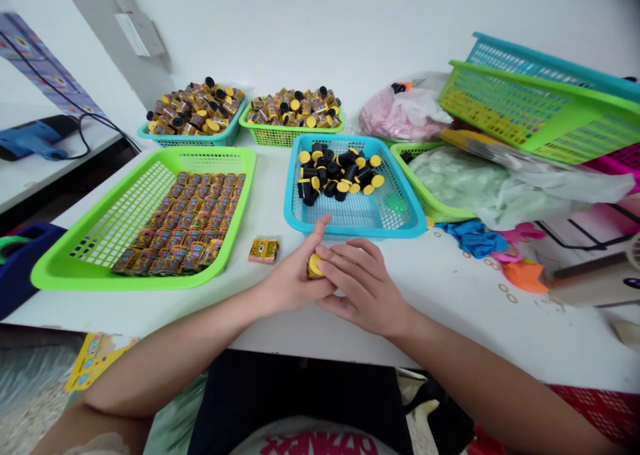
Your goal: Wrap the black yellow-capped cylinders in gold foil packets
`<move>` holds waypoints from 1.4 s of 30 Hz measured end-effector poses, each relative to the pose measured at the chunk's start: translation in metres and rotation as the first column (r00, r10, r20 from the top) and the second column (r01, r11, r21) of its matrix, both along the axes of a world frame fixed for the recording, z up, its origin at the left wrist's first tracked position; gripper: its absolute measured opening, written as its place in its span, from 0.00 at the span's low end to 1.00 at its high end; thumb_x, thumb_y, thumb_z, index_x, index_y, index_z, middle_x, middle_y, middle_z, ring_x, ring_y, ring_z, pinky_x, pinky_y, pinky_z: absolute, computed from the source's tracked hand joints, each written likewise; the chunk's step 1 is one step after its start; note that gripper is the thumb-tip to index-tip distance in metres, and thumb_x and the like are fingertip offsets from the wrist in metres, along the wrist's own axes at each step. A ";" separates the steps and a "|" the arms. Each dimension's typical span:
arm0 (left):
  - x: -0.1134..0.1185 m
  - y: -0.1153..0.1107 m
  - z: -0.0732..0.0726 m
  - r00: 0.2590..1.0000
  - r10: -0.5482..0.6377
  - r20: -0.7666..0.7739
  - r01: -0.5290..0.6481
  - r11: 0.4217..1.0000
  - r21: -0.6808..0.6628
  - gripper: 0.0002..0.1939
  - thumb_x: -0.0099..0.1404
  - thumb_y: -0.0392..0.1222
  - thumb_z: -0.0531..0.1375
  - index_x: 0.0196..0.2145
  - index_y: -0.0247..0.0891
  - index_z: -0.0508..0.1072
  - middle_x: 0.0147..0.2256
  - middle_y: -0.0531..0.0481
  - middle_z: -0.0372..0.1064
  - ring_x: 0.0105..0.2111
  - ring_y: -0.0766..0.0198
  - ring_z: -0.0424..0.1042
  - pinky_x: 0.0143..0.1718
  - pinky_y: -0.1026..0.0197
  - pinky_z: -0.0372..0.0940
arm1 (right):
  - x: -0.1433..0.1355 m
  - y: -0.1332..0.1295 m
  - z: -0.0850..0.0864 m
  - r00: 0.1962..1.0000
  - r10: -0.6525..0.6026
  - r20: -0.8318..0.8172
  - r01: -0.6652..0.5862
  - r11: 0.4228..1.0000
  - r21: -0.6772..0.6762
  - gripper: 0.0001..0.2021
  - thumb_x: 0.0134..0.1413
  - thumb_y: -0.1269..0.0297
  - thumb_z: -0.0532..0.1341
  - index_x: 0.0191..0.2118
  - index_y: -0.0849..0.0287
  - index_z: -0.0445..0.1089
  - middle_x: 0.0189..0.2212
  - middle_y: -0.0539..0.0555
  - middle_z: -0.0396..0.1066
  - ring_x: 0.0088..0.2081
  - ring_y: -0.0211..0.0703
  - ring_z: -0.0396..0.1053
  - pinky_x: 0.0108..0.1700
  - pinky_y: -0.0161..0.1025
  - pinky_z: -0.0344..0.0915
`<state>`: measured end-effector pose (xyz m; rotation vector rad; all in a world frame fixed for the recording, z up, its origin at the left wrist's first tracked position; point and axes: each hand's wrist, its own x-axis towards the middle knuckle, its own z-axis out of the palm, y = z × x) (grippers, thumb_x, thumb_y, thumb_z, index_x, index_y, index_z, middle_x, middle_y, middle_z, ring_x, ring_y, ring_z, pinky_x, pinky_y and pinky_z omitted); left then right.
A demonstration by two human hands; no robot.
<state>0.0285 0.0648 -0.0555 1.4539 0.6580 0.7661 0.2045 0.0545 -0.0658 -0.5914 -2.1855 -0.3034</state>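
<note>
A small yellow-lidded canister [315, 266] is between my two hands, close to the front of the table, most of it hidden by fingers. My left hand [295, 276] is wrapped around it with the thumb pointing up. From the other side, my right hand [367, 285] presses bent fingers against the canister. Just left of the hands lies a small stack of printed yellow labels [263, 249]. Beyond them, a blue basket [355, 231] holds several loose black canisters [327, 171] with yellow lids, lying at odd angles.
At left, a green basket [125, 283] holds rows of wrapped canisters [185, 221]. Two heaped baskets of labelled canisters [295, 108] stand by the wall. Bags [465, 175], stacked baskets [525, 108] and coloured scraps [525, 275] occupy the right. A blue heat gun [37, 138] lies far left.
</note>
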 end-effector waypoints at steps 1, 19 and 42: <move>0.002 -0.001 0.000 0.995 0.080 -0.056 -0.076 0.995 0.059 0.52 0.60 0.33 0.60 0.72 0.41 0.32 0.25 0.60 0.56 0.22 0.71 0.53 0.23 0.68 0.54 | 0.001 0.001 -0.001 0.999 -0.031 0.039 0.030 0.999 0.024 0.21 0.60 0.65 0.64 0.58 0.56 0.64 0.49 0.58 0.76 0.52 0.50 0.71 0.56 0.54 0.66; -0.001 0.003 -0.002 0.999 0.044 -0.001 -0.043 0.975 0.220 0.55 0.57 0.31 0.60 0.71 0.45 0.29 0.25 0.61 0.53 0.22 0.70 0.54 0.23 0.68 0.54 | -0.003 0.002 -0.002 0.995 -0.101 -0.026 0.104 0.983 0.154 0.09 0.63 0.63 0.62 0.48 0.57 0.71 0.38 0.51 0.79 0.42 0.42 0.71 0.58 0.51 0.53; -0.183 -0.032 0.087 0.221 0.857 -0.466 -0.512 0.509 0.692 0.19 0.56 0.60 0.65 0.36 0.45 0.74 0.41 0.51 0.78 0.38 0.55 0.77 0.40 0.56 0.71 | 0.052 0.051 0.001 0.646 -0.533 0.547 0.697 0.705 -0.136 0.11 0.61 0.63 0.60 0.47 0.55 0.75 0.39 0.57 0.79 0.40 0.52 0.74 0.36 0.42 0.61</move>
